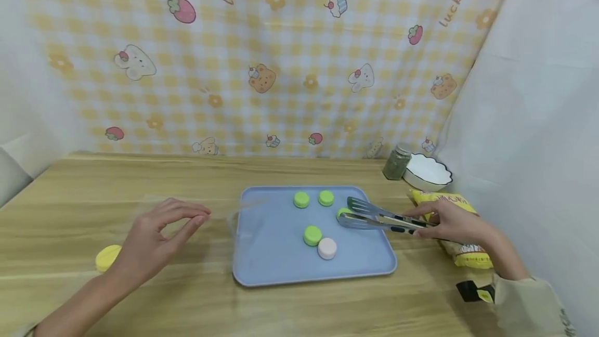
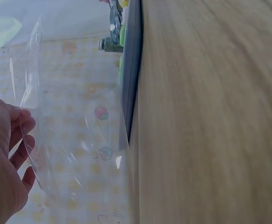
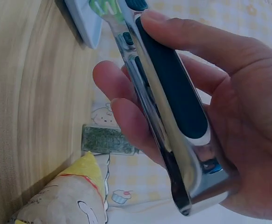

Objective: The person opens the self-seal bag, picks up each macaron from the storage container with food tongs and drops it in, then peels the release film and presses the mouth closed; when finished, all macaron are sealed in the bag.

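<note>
My left hand point(image 1: 159, 233) pinches the edge of a clear plastic bag point(image 2: 80, 144) between thumb and fingers, left of a blue tray point(image 1: 276, 264). The bag hangs by the tray's left side and is hard to make out in the head view. My right hand point(image 1: 449, 221) grips metal tongs point(image 3: 173, 93) with dark handle pads. Over the tray's right part, the tong tips are around a green macaron point(image 1: 343, 213), partly hidden; contact cannot be told. Other green macarons point(image 1: 301, 199) and a pale pink macaron point(image 1: 327, 248) lie on the tray.
A yellow round thing point(image 1: 107, 258) lies beside my left forearm. At the right stand a jar of green herbs point(image 1: 396, 163), a white scalloped dish point(image 1: 428, 171) and a yellow snack bag point(image 1: 472, 259), partly behind my right hand. A black item point(image 1: 466, 291) lies near my right sleeve.
</note>
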{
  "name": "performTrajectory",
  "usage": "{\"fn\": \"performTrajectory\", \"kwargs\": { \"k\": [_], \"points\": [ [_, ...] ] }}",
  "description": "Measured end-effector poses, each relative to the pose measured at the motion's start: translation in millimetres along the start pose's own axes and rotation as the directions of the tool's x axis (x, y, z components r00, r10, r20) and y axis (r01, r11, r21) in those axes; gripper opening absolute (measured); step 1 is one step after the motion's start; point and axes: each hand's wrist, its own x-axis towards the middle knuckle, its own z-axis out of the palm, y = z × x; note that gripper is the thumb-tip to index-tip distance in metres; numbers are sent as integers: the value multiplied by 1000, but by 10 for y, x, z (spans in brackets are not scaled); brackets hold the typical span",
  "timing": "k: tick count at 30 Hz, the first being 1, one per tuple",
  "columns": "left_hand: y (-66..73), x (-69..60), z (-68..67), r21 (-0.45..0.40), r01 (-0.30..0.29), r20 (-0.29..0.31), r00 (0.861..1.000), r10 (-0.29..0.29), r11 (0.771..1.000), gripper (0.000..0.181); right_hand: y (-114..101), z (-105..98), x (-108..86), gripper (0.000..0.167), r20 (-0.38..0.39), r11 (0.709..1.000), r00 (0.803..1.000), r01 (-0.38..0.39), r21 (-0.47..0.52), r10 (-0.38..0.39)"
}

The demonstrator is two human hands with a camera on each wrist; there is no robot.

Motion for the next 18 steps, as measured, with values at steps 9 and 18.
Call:
{"fn": "performTrajectory", "kwargs": {
  "k": [9,18],
  "points": [
    [-24,22,-9,-16,-25,7,1000,25,1000,32,-18,10,-7,31,-97,999,994,37,-38,-41],
    [19,34,-57,-33,4,-10,1000,-4,999,30,-62,32,-19,25,-139,983,977,143,-118,-159]
  ]
}}
